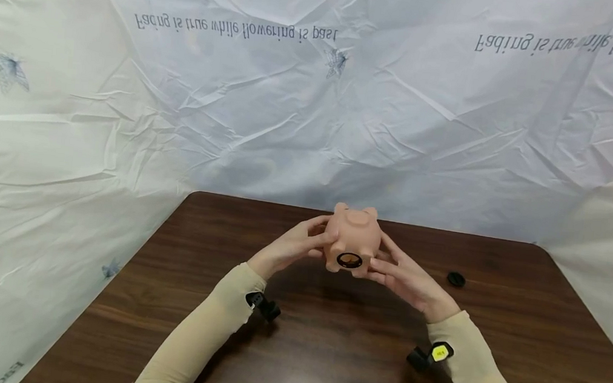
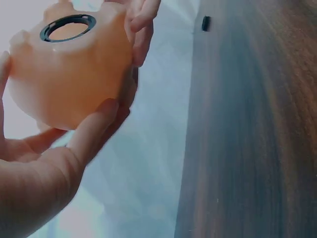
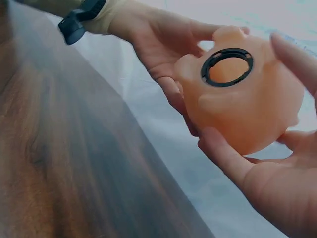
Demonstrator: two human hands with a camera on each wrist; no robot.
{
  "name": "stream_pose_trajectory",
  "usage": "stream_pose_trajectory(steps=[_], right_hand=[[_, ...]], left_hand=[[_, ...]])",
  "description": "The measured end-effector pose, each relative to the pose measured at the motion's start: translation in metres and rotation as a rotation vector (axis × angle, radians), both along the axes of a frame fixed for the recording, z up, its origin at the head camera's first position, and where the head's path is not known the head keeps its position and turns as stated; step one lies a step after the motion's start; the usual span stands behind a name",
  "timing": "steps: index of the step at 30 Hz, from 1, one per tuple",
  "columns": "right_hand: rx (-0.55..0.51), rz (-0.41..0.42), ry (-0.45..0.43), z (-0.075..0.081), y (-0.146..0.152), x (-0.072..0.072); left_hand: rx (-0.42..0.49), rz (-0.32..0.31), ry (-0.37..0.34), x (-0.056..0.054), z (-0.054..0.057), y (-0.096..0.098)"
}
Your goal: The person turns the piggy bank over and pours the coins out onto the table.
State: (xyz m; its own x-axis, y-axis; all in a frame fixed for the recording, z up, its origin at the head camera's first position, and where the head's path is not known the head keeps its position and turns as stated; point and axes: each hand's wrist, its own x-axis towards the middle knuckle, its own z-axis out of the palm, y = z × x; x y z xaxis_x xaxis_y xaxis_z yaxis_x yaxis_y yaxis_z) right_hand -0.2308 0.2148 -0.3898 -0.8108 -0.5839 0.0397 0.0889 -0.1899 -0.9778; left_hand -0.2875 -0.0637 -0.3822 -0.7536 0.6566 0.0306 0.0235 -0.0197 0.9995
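A pink piggy bank (image 1: pixel 355 229) is held up over the far part of the table between both hands. Its underside, with a round black-rimmed hole (image 3: pixel 227 67), faces toward me, and the stubby feet show around it. My left hand (image 1: pixel 298 243) grips its left side, with thumb and fingers bent round the body. From the right, my right hand (image 1: pixel 408 279) holds the other side the same way. Through the hole in the left wrist view (image 2: pixel 68 28) only the orange-lit inside shows. A small round black cap (image 1: pixel 456 279) lies on the table, right of the right hand.
The dark wooden table (image 1: pixel 302 361) has rounded far corners. White printed sheeting (image 1: pixel 292 105) hangs behind it and along both sides. Each wrist wears a strapped black camera, the left one (image 1: pixel 263 306) and the right one (image 1: pixel 426 357).
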Motion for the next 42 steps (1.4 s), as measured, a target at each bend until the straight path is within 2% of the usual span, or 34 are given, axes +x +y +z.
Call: stream_pose_trajectory(steps=[6,12,14,18,22,25,27,35,38,42], right_hand=[[-0.051,-0.074,0.113,0.007,0.001,0.002],[0.042,-0.182,0.197,0.004,-0.005,0.003],[0.096,-0.183,0.203,0.003,-0.010,0.003],[0.214,-0.143,0.247,0.005,-0.009,0.005],[0.343,-0.101,0.402,0.008,-0.007,0.005],[0.412,-0.099,0.553,0.010,-0.009,0.005],[0.442,-0.113,0.634,0.012,-0.011,0.005],[0.481,-0.160,0.877,0.006,-0.011,-0.004],[0.504,-0.182,0.958,0.001,-0.010,-0.007],[0.535,-0.197,0.978,-0.003,-0.006,-0.011]], left_hand=[[0.000,-0.028,0.139,0.000,0.004,0.006],[-0.065,-0.058,0.166,0.001,0.004,-0.003],[-0.069,-0.083,0.176,0.003,0.003,-0.009],[-0.038,-0.170,0.249,0.003,0.003,-0.010],[-0.094,-0.196,0.391,0.004,0.003,-0.013],[-0.143,-0.183,0.515,0.005,0.000,-0.014],[-0.140,-0.180,0.582,0.006,-0.002,-0.013],[-0.151,-0.095,0.840,0.004,-0.007,-0.008],[-0.143,-0.078,0.881,0.003,-0.011,-0.005],[-0.149,-0.065,0.875,0.003,-0.014,-0.002]])
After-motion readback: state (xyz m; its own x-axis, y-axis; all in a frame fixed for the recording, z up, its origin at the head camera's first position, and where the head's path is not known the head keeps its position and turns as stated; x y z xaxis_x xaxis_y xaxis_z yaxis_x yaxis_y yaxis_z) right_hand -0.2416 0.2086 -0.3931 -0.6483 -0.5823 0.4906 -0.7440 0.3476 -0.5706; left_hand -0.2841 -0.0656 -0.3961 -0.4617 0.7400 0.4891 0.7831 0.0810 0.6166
